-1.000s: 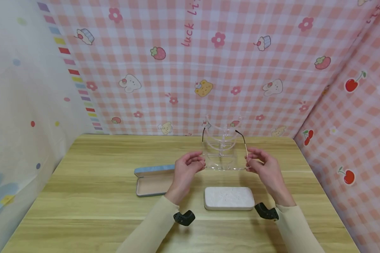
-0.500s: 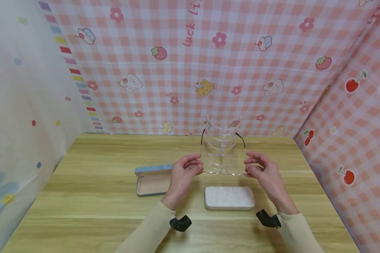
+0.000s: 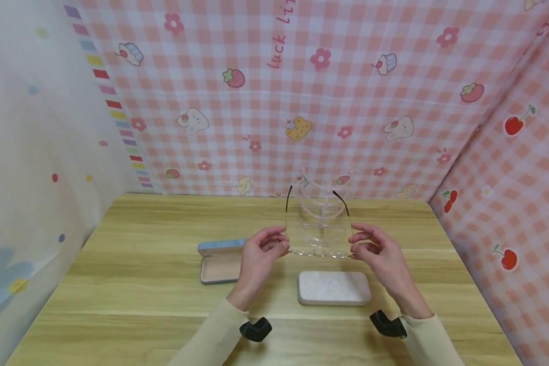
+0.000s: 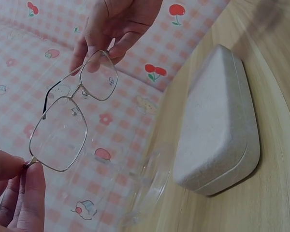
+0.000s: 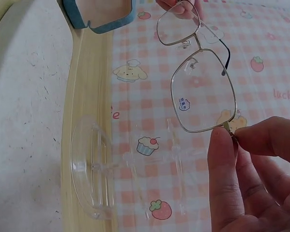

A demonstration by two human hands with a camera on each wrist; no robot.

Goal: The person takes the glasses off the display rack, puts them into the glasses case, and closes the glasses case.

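Observation:
A pair of thin metal-framed eyeglasses (image 3: pixel 319 253) is held up over the table, temples unfolded and pointing away, with dark tips. My left hand (image 3: pixel 262 254) pinches the frame at its left hinge; my right hand (image 3: pixel 378 254) pinches the right hinge. In the right wrist view, a small blue mark shows on one lens of the glasses (image 5: pixel 203 50). Behind them stands a clear plastic display stand (image 3: pixel 322 216) with curved tiers. A closed white glasses case (image 3: pixel 334 288) lies in front, between my forearms. To the left, a blue glasses case (image 3: pixel 219 267) lies open, partly covered by my left hand.
The wooden table (image 3: pixel 119 284) meets a pink checked cloth backdrop (image 3: pixel 256 101) at its rear edge. More printed cloth hangs at the left and right sides. Each wrist carries a black camera mount.
Both hands have drawn the eyeglasses slightly toward me and a little left, away from the clear stand. The cases and stand stay in place; the head view has shifted slightly.

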